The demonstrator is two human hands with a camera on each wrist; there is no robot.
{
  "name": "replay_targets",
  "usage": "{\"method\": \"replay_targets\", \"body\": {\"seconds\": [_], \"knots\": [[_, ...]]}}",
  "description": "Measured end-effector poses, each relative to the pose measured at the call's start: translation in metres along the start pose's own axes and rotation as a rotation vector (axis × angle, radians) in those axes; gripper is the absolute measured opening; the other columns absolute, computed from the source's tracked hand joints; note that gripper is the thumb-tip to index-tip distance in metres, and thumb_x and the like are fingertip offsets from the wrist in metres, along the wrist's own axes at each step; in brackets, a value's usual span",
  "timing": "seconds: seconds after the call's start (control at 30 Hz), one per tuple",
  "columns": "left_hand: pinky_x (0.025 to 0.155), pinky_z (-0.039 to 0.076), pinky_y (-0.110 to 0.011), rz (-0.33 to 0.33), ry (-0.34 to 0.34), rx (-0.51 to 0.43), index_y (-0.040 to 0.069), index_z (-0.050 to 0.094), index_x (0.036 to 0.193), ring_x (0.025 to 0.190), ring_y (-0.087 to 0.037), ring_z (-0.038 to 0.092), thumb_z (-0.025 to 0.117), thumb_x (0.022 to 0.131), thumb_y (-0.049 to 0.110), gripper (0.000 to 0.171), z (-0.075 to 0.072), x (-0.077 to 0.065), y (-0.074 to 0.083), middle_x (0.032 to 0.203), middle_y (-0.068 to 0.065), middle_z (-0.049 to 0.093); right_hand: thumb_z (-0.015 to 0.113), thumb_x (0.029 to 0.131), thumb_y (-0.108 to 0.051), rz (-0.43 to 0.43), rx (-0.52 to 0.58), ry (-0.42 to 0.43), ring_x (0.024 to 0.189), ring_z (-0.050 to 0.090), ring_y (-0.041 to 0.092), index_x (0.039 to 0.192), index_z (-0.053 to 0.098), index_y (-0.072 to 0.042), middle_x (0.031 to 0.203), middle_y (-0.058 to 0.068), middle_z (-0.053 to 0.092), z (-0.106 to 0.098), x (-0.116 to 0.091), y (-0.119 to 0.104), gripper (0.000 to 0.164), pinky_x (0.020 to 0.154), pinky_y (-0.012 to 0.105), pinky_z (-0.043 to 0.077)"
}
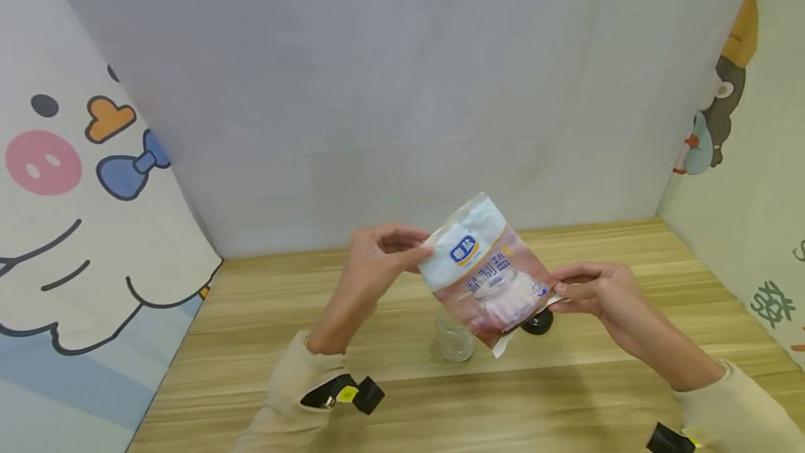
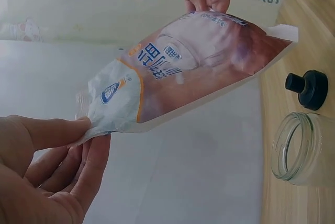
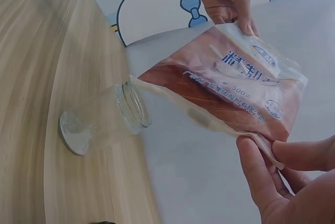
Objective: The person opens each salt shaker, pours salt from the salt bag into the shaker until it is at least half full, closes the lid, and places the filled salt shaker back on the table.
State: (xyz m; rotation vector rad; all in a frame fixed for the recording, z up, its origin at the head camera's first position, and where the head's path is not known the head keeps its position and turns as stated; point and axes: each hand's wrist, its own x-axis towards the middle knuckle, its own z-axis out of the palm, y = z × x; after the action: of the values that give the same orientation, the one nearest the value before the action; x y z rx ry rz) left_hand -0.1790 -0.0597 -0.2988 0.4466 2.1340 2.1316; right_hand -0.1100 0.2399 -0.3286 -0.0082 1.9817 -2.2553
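The left hand (image 1: 380,257) pinches a top corner of the bag (image 1: 487,264). If those fingers slip, the bag could swing down. The glass jar (image 1: 455,345) stands below with no hand on it, so a bump might tip it. The bag is up in the air, tilted, between the hands. If its low end is open, stuff could miss the jar and spill. The black lid (image 1: 538,322) lies nearby and might get messy. The right hand (image 1: 606,292) pinches a lower corner; a hard squeeze could push too much out.

The table (image 1: 251,327) looks like stripy wood. Left is a cartoon wall (image 1: 56,264), then a gray one (image 1: 402,89), then a pale green one (image 1: 723,243).
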Motion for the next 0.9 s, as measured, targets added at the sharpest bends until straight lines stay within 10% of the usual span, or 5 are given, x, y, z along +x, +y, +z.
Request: {"method": "replay_targets", "body": {"seconds": [0.9], "knots": [[0.074,0.058,-0.045,-0.054,-0.069,0.048,-0.004,0.070,0.092,0.073,-0.021,0.064,0.071,0.077,-0.006,0.015,0.014,0.015,-0.034,0.083,-0.014,0.067,0.065,0.086,0.002,-0.123,-0.135,0.007,0.078,0.069,0.021,0.095,0.069,0.002,0.088,0.007,0.070,-0.035,0.014,-0.008,0.009,0.076,0.036,0.058]]}}
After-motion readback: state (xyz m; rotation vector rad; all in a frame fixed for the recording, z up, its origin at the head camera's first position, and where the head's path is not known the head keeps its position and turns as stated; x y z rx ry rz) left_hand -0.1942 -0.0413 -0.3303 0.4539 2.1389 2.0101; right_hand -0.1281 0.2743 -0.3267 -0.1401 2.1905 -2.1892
